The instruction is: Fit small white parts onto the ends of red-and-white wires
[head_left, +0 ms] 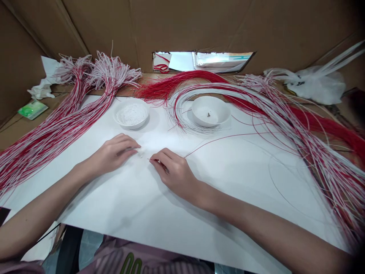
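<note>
My right hand (pixel 176 171) is closed in a pinch on a thin red wire-like strand (pixel 216 139). Its short tip pokes out past the thumb and forefinger, and the long end trails away to the right. Left of it, a little apart, my left hand (pixel 118 152) has its thumb and forefinger together over the white board (pixel 137 205). A tiny whitish bit (pixel 140 153) shows at those fingertips, too small to name. Beyond the left hand stands a white bowl (pixel 116 117) of white powdery or grainy stuff. A second white bowl (pixel 211 120) holds a small dark speck.
Red-and-white strand bundles with frayed pale ends (pixel 105 91) lie along the left. White strands (pixel 228 88), a red bundle (pixel 199 76) and mixed strands (pixel 308 144) curve across the back and right. Cardboard walls (pixel 199 26) enclose the table. A plastic bag (pixel 319 85) sits back right.
</note>
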{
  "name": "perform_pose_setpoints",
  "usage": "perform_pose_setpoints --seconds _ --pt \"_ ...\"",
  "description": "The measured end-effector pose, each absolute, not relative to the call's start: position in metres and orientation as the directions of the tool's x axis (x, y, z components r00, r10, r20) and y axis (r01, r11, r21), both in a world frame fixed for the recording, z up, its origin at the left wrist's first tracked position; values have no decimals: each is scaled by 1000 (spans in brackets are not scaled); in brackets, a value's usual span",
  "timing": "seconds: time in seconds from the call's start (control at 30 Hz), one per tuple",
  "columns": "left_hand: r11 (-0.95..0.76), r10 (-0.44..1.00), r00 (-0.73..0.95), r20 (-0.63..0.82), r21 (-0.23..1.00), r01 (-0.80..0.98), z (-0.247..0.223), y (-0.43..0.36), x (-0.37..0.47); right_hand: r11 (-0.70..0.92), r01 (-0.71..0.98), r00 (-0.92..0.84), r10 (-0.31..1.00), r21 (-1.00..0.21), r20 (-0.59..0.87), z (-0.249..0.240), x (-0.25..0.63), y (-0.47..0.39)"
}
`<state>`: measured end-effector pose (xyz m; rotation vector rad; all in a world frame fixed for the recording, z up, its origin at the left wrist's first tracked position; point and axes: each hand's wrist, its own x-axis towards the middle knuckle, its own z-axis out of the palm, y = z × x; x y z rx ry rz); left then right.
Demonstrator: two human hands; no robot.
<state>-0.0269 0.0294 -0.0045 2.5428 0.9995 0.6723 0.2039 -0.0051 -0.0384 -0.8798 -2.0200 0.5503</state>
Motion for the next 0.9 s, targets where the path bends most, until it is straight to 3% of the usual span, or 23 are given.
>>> perform_pose_setpoints --seconds 0.53,0.63,0.8,0.9 --pt "-653 748 597 290 482 584 -12 30 -19 620 343 -328 783 -705 529 -39 204 -4" --pt "-598 786 556 270 558 575 -9 27 -18 617 328 -309 786 -716 535 -37 205 -4" --pt "-317 900 426 91 807 498 1 17 -11 637 299 -302 769 -710 563 -34 205 -5" --pt "-212 921 387 38 883 420 5 11 -6 665 267 -314 744 -697 590 -32 205 -5"
